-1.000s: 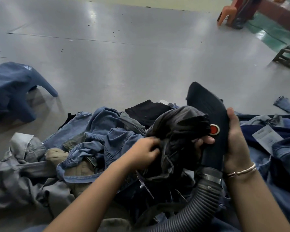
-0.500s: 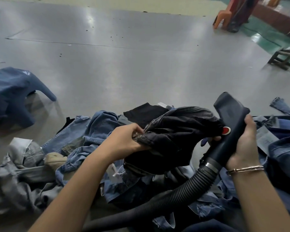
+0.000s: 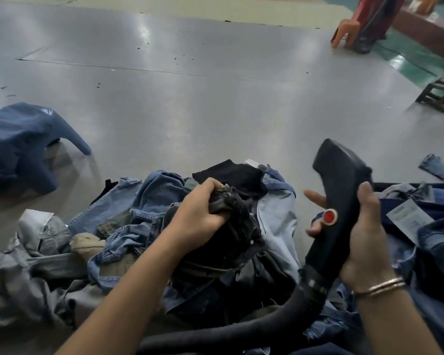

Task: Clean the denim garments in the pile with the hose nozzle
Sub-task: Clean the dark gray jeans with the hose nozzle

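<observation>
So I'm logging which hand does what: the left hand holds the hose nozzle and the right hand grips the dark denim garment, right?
Swapped. In the head view the right hand holds the hose nozzle, and the left hand grips the dark denim garment.

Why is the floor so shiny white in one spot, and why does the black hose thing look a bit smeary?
Head view: the grey floor mirrors overhead light as a pale glare streak near the top; the nozzle in the right hand has soft, motion-blurred edges; the wide lens bends the floor's lines; the left hand gripping the dark garment looks sharper.
</observation>
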Demonstrator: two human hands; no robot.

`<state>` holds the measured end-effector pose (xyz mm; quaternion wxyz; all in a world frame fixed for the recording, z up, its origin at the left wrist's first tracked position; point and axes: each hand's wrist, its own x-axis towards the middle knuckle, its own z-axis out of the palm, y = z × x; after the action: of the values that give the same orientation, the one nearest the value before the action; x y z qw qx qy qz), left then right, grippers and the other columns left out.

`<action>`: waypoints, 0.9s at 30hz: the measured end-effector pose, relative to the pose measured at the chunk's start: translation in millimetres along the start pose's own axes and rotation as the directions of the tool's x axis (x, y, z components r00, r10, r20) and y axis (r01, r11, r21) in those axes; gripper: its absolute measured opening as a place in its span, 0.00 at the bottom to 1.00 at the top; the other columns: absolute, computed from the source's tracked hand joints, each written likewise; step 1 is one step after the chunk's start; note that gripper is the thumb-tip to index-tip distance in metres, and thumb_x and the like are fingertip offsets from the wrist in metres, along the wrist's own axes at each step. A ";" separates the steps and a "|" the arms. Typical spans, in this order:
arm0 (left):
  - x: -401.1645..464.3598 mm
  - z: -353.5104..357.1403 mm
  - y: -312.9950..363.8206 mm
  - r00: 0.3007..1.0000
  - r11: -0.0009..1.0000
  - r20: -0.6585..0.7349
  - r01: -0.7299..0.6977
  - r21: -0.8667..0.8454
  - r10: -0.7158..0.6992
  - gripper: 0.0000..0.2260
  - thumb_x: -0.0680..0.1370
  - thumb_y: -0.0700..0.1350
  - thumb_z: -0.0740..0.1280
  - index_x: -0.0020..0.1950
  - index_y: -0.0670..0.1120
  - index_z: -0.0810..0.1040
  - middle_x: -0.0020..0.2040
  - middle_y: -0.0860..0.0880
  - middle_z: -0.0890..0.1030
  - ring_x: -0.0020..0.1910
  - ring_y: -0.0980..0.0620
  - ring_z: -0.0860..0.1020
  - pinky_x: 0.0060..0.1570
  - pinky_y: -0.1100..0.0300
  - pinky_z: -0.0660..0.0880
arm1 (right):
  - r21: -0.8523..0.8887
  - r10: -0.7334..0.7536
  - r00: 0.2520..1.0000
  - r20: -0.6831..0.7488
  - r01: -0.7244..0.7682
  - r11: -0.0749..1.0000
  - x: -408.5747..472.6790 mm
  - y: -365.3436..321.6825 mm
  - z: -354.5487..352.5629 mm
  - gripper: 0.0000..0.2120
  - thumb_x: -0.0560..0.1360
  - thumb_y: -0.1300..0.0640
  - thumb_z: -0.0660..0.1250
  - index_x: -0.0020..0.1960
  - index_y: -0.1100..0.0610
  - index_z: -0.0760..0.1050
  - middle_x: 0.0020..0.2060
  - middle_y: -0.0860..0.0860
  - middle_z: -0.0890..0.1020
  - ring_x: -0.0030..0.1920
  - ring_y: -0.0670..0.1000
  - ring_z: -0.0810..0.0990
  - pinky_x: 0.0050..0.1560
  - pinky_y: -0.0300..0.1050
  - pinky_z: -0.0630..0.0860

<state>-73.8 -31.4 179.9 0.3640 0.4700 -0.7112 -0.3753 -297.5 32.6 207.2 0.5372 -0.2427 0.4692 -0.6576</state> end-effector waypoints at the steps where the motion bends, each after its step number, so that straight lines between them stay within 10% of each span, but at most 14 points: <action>1: -1.0 6.4 1.6 1.000 1.000 -0.007 0.012 -0.013 -0.012 0.12 0.71 0.35 0.71 0.48 0.45 0.71 0.44 0.47 0.79 0.44 0.48 0.77 0.49 0.54 0.74 | -0.023 0.008 0.998 0.060 -0.007 1.000 -7.2 5.8 9.0 0.23 0.71 0.34 0.62 0.49 0.50 0.83 0.47 0.56 0.84 0.23 0.48 0.74 0.27 0.39 0.76; 4: -6.7 16.1 10.3 0.991 0.949 0.056 0.133 -0.285 -0.122 0.14 0.69 0.37 0.72 0.50 0.47 0.73 0.44 0.51 0.78 0.45 0.54 0.77 0.50 0.63 0.74 | -0.106 0.073 0.993 0.092 -0.064 0.992 -18.4 31.5 35.0 0.28 0.69 0.35 0.65 0.56 0.56 0.80 0.38 0.58 0.82 0.27 0.52 0.76 0.29 0.42 0.76; 7: -17.2 18.5 18.8 0.959 0.578 0.231 0.282 -0.766 -0.162 0.11 0.69 0.37 0.65 0.49 0.47 0.77 0.45 0.47 0.81 0.45 0.50 0.80 0.46 0.58 0.78 | -0.126 0.062 0.997 0.040 -0.057 0.990 -16.5 47.6 50.7 0.30 0.72 0.38 0.66 0.62 0.60 0.75 0.49 0.60 0.83 0.45 0.60 0.83 0.45 0.54 0.81; 10: -23.0 24.1 25.1 0.926 0.380 0.322 0.375 -0.845 -0.198 0.10 0.70 0.33 0.64 0.50 0.39 0.73 0.53 0.30 0.76 0.53 0.37 0.76 0.58 0.44 0.74 | -0.147 0.008 0.998 -0.060 -0.016 0.989 -2.9 47.1 51.7 0.28 0.72 0.40 0.67 0.59 0.62 0.76 0.44 0.57 0.84 0.44 0.57 0.83 0.44 0.51 0.80; 19: -18.5 14.6 20.0 0.777 0.629 0.299 0.626 -0.461 -0.554 0.07 0.78 0.37 0.61 0.40 0.45 0.71 0.33 0.48 0.72 0.31 0.53 0.69 0.33 0.61 0.69 | -0.084 -0.049 0.990 -0.133 0.038 0.996 21.4 30.7 41.0 0.29 0.64 0.35 0.67 0.50 0.60 0.75 0.34 0.56 0.78 0.30 0.52 0.77 0.32 0.44 0.75; 23: -18.5 7.1 18.5 0.646 0.589 0.543 0.748 -0.307 -0.536 0.10 0.80 0.50 0.59 0.44 0.47 0.74 0.33 0.51 0.74 0.26 0.57 0.70 0.29 0.65 0.63 | -0.048 -0.050 0.996 -0.077 0.046 0.998 19.7 32.1 42.6 0.29 0.64 0.35 0.66 0.50 0.59 0.76 0.35 0.57 0.78 0.33 0.53 0.77 0.36 0.47 0.74; 27: -18.3 14.7 21.0 0.802 0.756 0.397 0.575 -0.313 -0.447 0.10 0.78 0.48 0.65 0.40 0.44 0.77 0.29 0.55 0.78 0.26 0.61 0.74 0.27 0.70 0.67 | -0.045 -0.027 0.996 -0.088 0.023 0.999 20.8 29.8 41.2 0.28 0.65 0.35 0.66 0.50 0.58 0.76 0.35 0.56 0.78 0.32 0.52 0.77 0.35 0.45 0.75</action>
<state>-89.6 -5.5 188.6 0.2264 0.4967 -0.5023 -0.6707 -255.6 -1.0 195.4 0.5021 -0.2311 0.5038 -0.6639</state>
